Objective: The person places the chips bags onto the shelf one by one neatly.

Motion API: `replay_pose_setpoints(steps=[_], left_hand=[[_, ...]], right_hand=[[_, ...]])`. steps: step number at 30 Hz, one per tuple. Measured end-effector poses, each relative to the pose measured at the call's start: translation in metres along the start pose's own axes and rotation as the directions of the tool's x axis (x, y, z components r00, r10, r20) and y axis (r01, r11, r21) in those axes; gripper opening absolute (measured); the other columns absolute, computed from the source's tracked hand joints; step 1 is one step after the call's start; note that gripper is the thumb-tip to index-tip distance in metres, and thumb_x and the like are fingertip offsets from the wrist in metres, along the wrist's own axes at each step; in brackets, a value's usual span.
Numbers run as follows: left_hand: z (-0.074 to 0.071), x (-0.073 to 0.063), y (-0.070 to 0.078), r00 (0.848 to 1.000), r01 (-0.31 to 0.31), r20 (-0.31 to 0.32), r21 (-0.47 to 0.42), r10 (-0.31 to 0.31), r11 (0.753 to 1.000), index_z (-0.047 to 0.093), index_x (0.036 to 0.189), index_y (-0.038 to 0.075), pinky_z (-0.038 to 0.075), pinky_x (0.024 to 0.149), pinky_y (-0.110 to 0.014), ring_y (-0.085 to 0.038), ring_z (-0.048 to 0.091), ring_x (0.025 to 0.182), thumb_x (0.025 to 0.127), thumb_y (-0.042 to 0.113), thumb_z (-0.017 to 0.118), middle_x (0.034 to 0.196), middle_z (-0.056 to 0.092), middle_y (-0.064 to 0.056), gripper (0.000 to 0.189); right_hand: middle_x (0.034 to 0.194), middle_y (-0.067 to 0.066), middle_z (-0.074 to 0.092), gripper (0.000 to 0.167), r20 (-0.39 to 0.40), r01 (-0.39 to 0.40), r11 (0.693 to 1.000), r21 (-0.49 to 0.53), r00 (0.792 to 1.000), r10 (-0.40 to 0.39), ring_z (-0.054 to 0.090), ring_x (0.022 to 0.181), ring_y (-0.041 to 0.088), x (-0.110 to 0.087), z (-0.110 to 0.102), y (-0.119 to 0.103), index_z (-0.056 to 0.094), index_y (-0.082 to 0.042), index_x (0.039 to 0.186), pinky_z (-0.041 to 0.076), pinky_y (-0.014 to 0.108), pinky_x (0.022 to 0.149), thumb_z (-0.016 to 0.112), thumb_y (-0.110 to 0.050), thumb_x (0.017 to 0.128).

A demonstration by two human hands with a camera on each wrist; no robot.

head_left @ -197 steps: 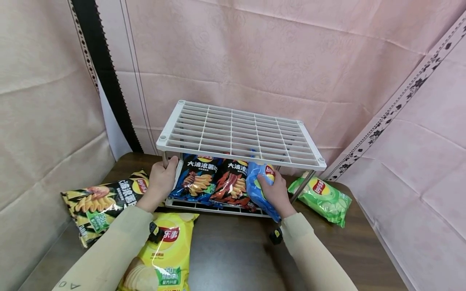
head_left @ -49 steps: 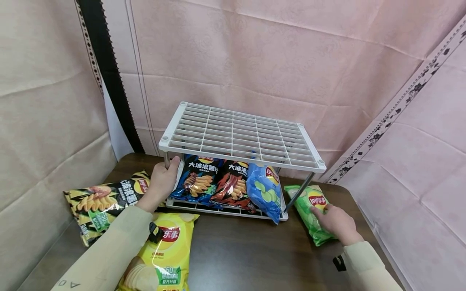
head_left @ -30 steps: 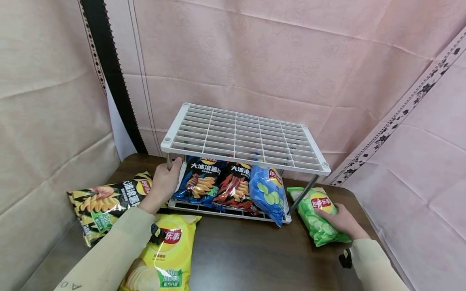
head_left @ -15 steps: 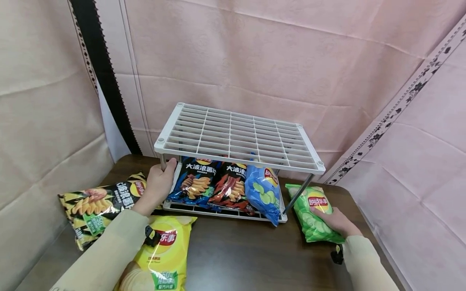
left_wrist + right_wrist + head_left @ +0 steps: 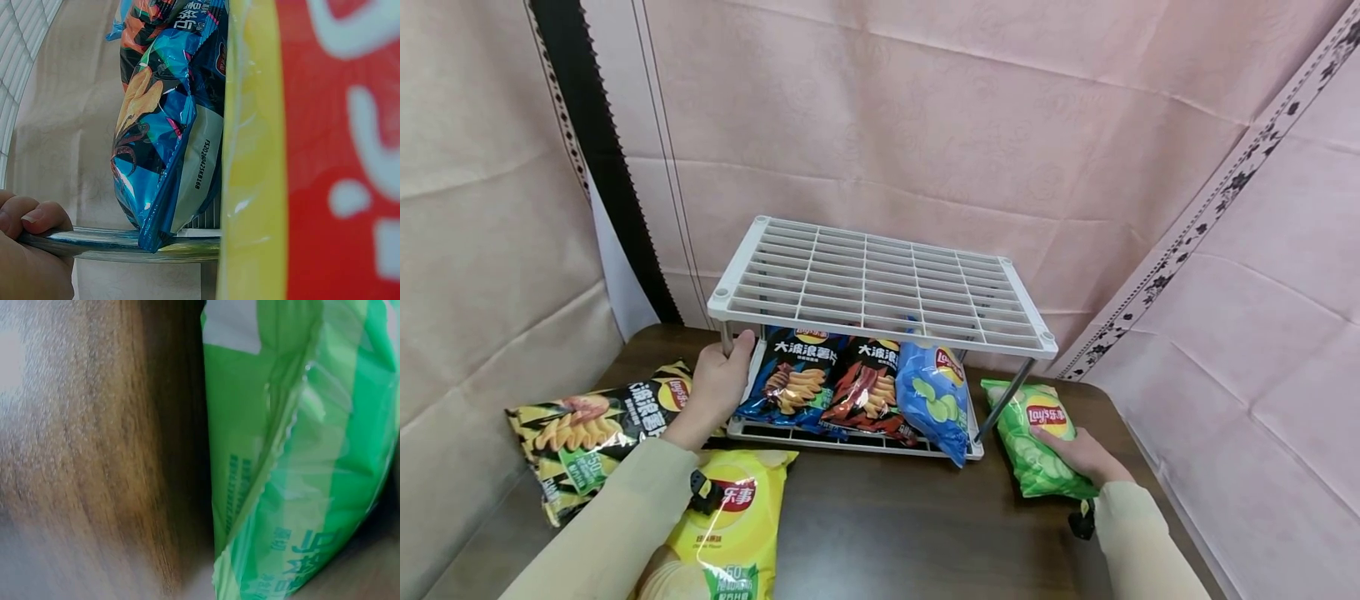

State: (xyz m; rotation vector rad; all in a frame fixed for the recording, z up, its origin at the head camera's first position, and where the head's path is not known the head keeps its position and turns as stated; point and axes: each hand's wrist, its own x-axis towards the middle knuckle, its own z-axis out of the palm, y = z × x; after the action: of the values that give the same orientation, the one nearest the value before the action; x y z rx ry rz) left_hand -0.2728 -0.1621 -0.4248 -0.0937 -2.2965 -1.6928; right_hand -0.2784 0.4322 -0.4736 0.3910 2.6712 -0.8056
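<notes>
My left hand (image 5: 713, 385) grips the front left metal leg (image 5: 119, 242) of a white two-tier rack (image 5: 741, 267). On its lower tier lie a dark blue chip bag (image 5: 793, 379), a black-and-red chip bag (image 5: 867, 387) and a light blue chip bag (image 5: 934, 398), side by side. Right of the rack, my right hand (image 5: 1086, 458) holds a green chip bag (image 5: 1030, 446) by its right side, thumb across the front. In the right wrist view the green bag's seam shows beside the wood, close to the tabletop.
A black-and-yellow chip bag (image 5: 598, 429) lies left of the rack. Under my left forearm is a yellow chip bag (image 5: 745, 533). Pink cloth (image 5: 880, 125) hangs behind and on both sides of the brown table (image 5: 880, 525).
My right hand has let go of the light blue bag on the lower tier and moved right to the green bag, which has shifted slightly. My left hand stays on the leg.
</notes>
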Motion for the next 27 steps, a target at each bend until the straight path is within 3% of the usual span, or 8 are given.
replay_pose_setpoints(steps=[8,18,27], left_hand=[[0.0,-0.001,-0.001,1.0,-0.008,-0.011,-0.004,0.008,1.0,0.035,0.056,0.007,0.022,0.032,-0.031,-0.018,0.029,0.034,0.098,0.062,0.033,0.045,0.034,-0.003,0.068],[0.0,-0.001,0.001,1.0,-0.001,-0.015,-0.017,0.001,1.0,0.035,0.056,0.008,0.022,0.032,-0.03,-0.017,0.028,0.034,0.098,0.061,0.034,0.045,0.033,-0.002,0.068],[0.001,-0.002,0.002,1.0,0.006,-0.012,-0.009,-0.006,1.0,0.035,0.057,0.008,0.022,0.033,-0.03,-0.016,0.028,0.035,0.099,0.06,0.033,0.046,0.033,-0.001,0.067]], right_hand=[[0.122,0.029,0.045,0.11,0.001,0.006,1.0,0.021,1.0,-0.006,0.05,0.101,0.034,-0.001,0.002,-0.001,0.024,0.012,0.138,0.043,0.044,0.08,0.049,-0.079,0.081],[0.127,0.035,0.036,0.12,-0.061,-0.012,0.998,0.057,0.998,0.015,0.046,0.103,0.039,-0.015,0.01,-0.016,0.012,0.018,0.139,0.042,0.047,0.084,0.054,-0.077,0.079],[0.123,0.031,0.041,0.11,-0.097,0.011,0.994,0.111,0.995,0.0,0.049,0.098,0.034,-0.019,0.008,-0.009,0.023,0.015,0.135,0.045,0.038,0.076,0.056,-0.074,0.08]])
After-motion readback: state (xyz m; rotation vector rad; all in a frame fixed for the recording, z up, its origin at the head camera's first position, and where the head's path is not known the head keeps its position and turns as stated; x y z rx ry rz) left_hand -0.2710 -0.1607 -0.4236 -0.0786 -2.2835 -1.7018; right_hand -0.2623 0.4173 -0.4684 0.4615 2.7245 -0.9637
